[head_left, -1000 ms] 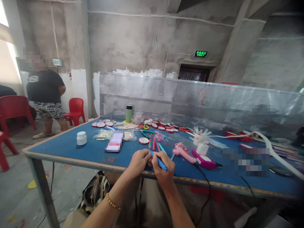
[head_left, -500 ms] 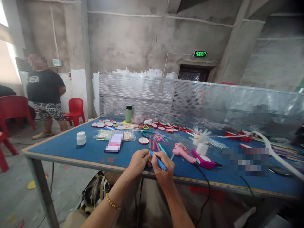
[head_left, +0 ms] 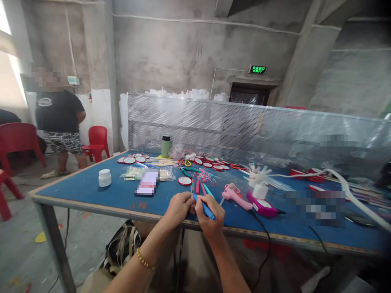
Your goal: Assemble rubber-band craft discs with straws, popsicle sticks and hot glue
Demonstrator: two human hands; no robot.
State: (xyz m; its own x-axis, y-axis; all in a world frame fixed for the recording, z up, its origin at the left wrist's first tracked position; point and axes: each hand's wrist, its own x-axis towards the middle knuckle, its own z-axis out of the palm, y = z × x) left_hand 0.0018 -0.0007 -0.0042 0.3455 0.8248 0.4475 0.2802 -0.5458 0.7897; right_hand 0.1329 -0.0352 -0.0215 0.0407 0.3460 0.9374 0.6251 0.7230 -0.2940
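The right hand (head_left: pixel 210 217) is gripping a blue pen (head_left: pixel 205 208) with its fingers curled tight around it, over the near edge of the table (head_left: pixel 91 195). The left hand (head_left: pixel 179 207) is pinching a thin stick (head_left: pixel 192 188), seemingly upright, fingers closed beside the pen tip. A pink glue gun (head_left: pixel 234 196) is lying just to the right.

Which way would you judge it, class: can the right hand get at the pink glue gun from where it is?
Probably yes. The pink glue gun lies just beyond and to the right of the right hand, with bare blue table between them. That hand already grips a blue pen, which it may need to put down first.
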